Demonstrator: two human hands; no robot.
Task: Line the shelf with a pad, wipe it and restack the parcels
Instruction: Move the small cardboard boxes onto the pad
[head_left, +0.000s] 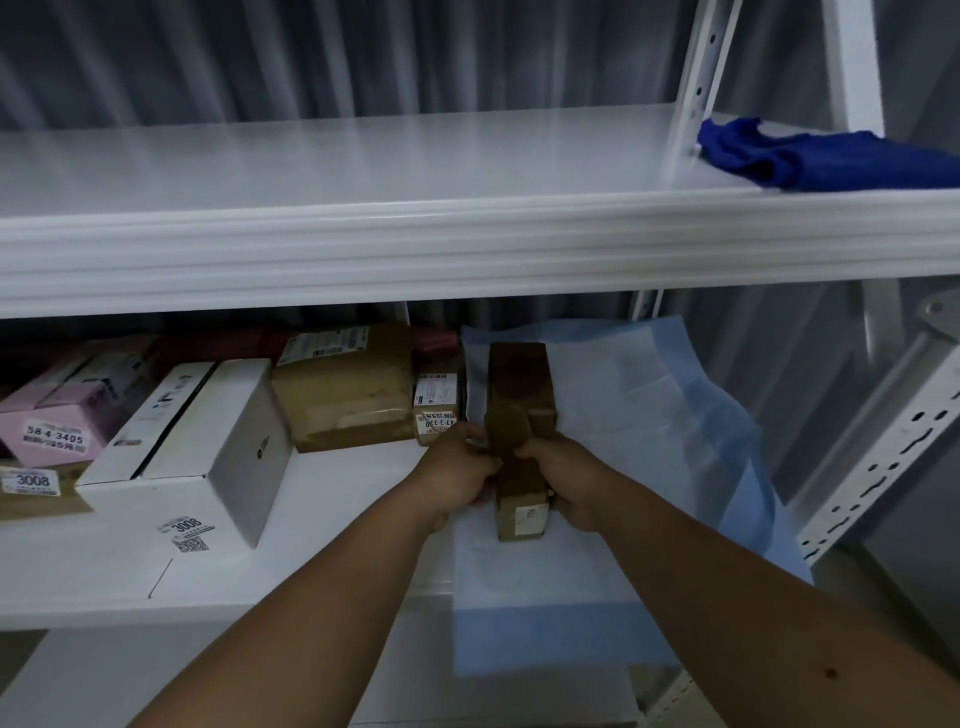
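A white and light-blue pad (623, 405) lies on the right part of the lower shelf (332, 519), its front edge hanging over the shelf lip. On the pad stands a long, narrow brown cardboard parcel (519, 384), lengthwise toward the back. My left hand (457, 473) grips its left side and my right hand (561, 483) grips its right side near the front end. A blue cloth (810, 156) lies crumpled on the right end of the upper shelf (363, 166).
Left of the pad stand several parcels: a brown box (348, 389), a small labelled box (436, 405), a white box (208, 441), a pink box (57, 426) and a flat white parcel (130, 551). A perforated white upright (872, 467) stands at the right.
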